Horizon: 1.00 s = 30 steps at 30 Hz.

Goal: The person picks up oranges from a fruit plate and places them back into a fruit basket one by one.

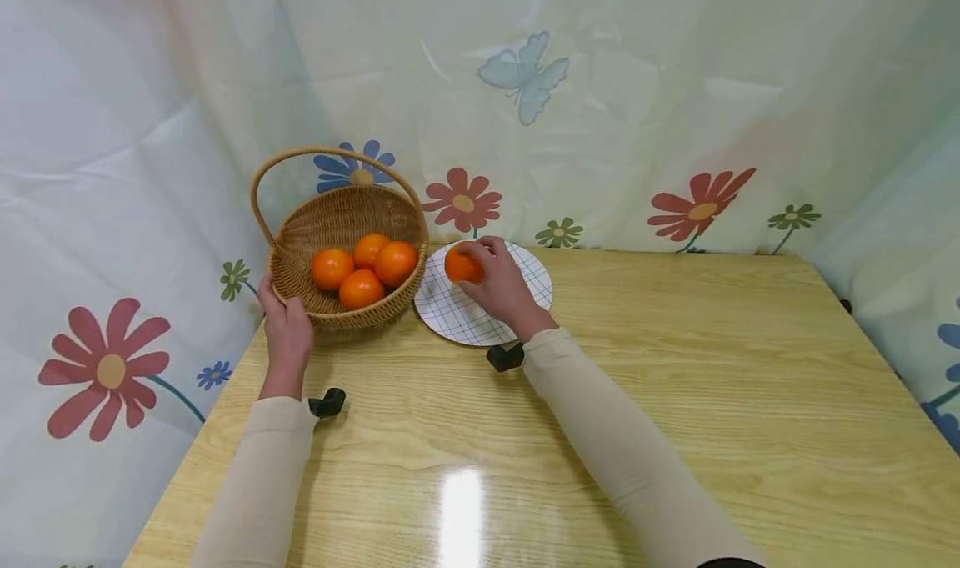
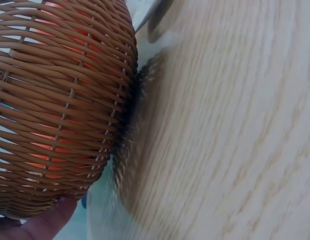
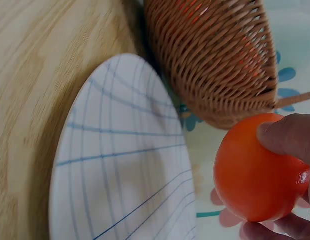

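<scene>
My right hand (image 1: 501,283) holds an orange (image 1: 459,265) between thumb and fingers, above a round white plate (image 1: 457,322) with a blue grid pattern. In the right wrist view the orange (image 3: 255,170) is apart from the plate (image 3: 120,175). On the left, my left hand (image 1: 288,326) grips the rim of a wicker basket (image 1: 318,222) with a tall arched handle. Several oranges (image 1: 362,289) lie inside that basket. The left wrist view shows the basket's woven side (image 2: 55,100) and part of the thumb (image 2: 50,220); the other fingers are mostly hidden.
A light wooden table (image 1: 675,368) carries the basket and plate, which stand side by side near its back edge. Behind and beside it hangs a pale curtain (image 1: 637,92) printed with flowers and a butterfly. Black wrist mounts (image 1: 327,402) sit by both cuffs.
</scene>
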Tool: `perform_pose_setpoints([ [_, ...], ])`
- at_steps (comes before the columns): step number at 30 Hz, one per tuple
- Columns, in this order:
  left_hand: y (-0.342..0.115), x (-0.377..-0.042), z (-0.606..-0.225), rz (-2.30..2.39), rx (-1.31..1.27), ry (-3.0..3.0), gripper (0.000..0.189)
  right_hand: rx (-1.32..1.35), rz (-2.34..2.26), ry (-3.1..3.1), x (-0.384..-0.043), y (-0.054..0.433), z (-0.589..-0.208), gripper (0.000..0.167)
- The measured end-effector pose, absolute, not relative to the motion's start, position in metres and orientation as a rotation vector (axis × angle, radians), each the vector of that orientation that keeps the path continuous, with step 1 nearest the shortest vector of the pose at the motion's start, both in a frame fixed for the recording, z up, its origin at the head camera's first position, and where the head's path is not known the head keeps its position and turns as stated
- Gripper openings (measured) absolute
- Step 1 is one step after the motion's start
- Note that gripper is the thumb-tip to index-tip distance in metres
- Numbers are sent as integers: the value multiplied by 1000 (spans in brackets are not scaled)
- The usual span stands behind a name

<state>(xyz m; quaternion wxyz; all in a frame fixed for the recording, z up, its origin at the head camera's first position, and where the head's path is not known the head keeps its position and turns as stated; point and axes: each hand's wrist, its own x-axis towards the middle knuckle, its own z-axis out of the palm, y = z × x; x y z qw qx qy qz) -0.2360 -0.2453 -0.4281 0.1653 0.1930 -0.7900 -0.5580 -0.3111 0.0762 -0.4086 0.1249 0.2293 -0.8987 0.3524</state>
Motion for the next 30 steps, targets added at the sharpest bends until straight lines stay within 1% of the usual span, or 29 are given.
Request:
perform_pose_setpoints([
  [13, -249, -236, -422, -1609, 530, -2243, 61, 764, 1023, -2526, -294, 65, -384, 48],
  [20, -250, -238, -420, -1627, 484, -2245, 61, 805, 1021, -2439, -289, 57, -374, 48],
  [30, -249, -235, -417, -1609, 486, -2294, 63, 861, 1028, -2354, -280, 40, -357, 46],
])
